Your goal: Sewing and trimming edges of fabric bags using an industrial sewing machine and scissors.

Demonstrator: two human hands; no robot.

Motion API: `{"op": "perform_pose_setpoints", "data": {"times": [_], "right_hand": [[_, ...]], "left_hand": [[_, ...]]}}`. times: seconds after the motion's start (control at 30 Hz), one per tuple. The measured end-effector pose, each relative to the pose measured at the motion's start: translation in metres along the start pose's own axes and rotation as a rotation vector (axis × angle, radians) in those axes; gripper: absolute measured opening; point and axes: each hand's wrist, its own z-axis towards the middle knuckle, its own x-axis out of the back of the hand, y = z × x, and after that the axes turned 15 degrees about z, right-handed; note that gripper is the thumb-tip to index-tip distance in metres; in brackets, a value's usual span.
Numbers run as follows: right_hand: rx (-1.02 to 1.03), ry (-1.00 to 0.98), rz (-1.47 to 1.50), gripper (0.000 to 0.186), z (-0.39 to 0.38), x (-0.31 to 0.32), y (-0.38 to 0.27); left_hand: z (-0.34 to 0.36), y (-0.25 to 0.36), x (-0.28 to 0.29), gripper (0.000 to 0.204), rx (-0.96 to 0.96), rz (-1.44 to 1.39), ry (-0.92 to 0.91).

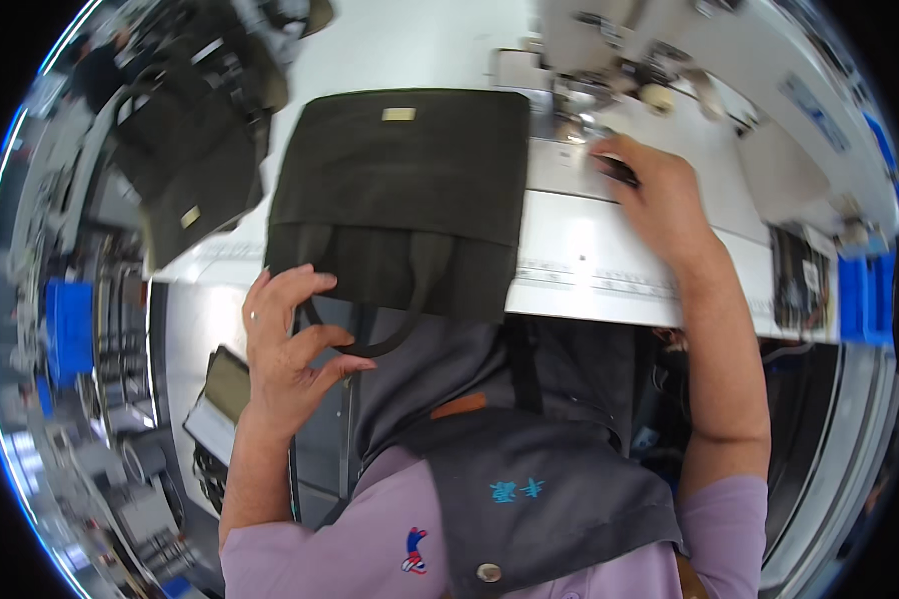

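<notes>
A dark olive fabric bag (400, 170) lies flat across the table's front edge, a small pale gold plate near its far edge. Its strap handle (429, 275) loops toward me over the near edge. At the bag's near left corner, my left hand (290, 334) has the loop between its thumb and fingers, the index finger held apart. My right hand (659, 195) is closed on a small black tool (619, 172), to the right of the bag and in front of the sewing machine's needle area. Fingers cover most of the tool, so its kind is unclear.
The sewing machine (809, 100) stands at the far right. More dark bags (195, 150) are piled on the left of the white table (589, 240), which has a ruler scale along its front. Blue bins (68, 329) stand at the left, and another blue bin (866, 295) at the right.
</notes>
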Motion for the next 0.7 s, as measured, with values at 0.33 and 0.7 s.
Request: {"op": "perform_pose_setpoints", "data": {"times": [0.33, 0.7], "right_hand": [[-0.033, -0.06, 0.061, 0.024, 0.0, 0.002, 0.01], [-0.089, -0.082, 0.059, 0.025, 0.001, 0.002, 0.025]], "left_hand": [[-0.066, 0.004, -0.057, 0.035, 0.927, -1.19, 0.118], [-0.102, -0.056, 0.012, 0.044, 0.66, -1.611, 0.063]]}}
